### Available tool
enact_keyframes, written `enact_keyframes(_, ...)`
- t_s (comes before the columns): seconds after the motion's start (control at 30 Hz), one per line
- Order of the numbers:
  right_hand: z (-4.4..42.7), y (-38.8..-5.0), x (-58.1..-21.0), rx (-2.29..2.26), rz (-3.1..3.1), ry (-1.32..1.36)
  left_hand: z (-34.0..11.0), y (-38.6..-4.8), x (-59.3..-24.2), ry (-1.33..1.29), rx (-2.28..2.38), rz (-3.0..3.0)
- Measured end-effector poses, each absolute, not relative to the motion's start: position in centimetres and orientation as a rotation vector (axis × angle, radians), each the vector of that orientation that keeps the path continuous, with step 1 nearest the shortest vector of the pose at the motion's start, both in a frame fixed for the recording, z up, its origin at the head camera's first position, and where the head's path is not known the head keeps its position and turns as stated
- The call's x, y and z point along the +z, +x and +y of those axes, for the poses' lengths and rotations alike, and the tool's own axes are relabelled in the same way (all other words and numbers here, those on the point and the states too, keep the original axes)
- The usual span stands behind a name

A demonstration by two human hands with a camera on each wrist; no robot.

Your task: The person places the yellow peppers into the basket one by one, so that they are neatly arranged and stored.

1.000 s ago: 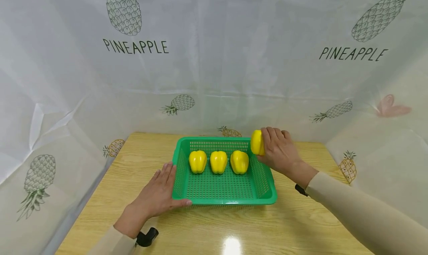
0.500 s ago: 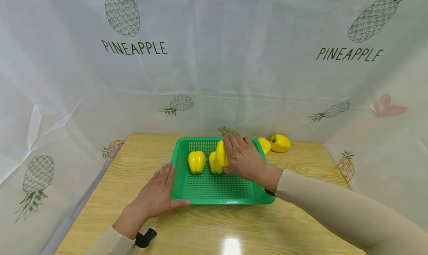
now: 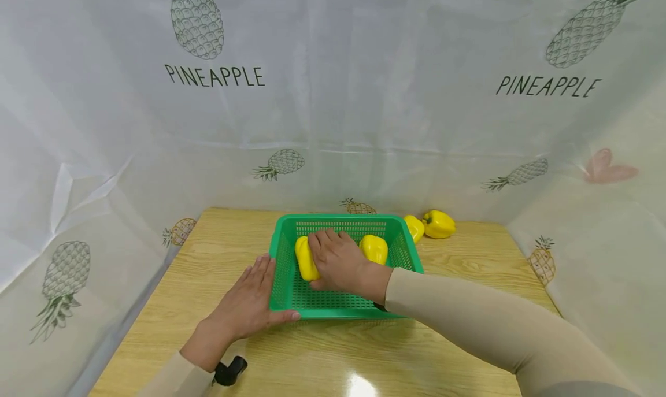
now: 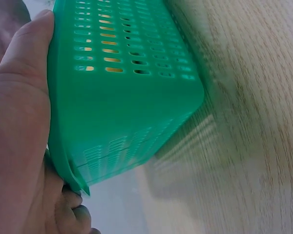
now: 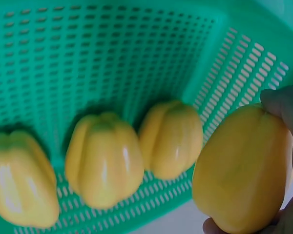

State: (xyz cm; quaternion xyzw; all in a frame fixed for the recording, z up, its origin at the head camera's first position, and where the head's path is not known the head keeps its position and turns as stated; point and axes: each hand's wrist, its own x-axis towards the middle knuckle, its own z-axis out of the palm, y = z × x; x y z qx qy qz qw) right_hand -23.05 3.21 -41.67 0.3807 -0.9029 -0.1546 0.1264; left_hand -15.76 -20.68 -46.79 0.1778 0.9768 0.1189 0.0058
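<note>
In the head view my right hand [image 3: 340,264] holds a yellow bell pepper [image 3: 308,264] over the left part of the green basket [image 3: 343,314]. One pepper [image 3: 374,249] lies at the right inside; the others in there are covered by the hand and the held pepper. The right wrist view shows three peppers in the basket, among them a middle one [image 5: 105,161], and the gripped pepper [image 5: 241,170] beside them. My left hand [image 3: 243,304] rests with extended fingers on the basket's left rim, thumb at the front corner; the left wrist view shows that hand [image 4: 19,117] against the rim [image 4: 58,112].
Behind the basket's right side, two more yellow peppers [image 3: 414,228] [image 3: 439,224] lie on the wooden table [image 3: 291,362]. A white curtain [image 3: 333,108] printed with pineapples hangs around the back and sides.
The right hand has carried its pepper leftward from the basket's right rim to its left part, uncovering the two peppers outside. My left hand has stayed on the rim.
</note>
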Motion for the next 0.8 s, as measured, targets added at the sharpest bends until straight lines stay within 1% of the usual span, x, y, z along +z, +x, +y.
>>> enact_keyframes(0.33, 2.0, -22.2, -43.9, -0.437, -2.783, 1.17, -20.7, -15.8, -47.2, 0.586, 0.356, 3.075)
enact_keyframes(0.5, 2.1, -22.3, -44.0, -0.447, -2.846, 1.189, -20.8, -15.8, -47.2, 0.595, 0.352, 3.085)
enact_keyframes(0.8, 2.2, -23.5, -43.9, -0.511, -2.93, 1.266, -20.8, -15.8, -47.2, 0.575, 0.411, 3.06)
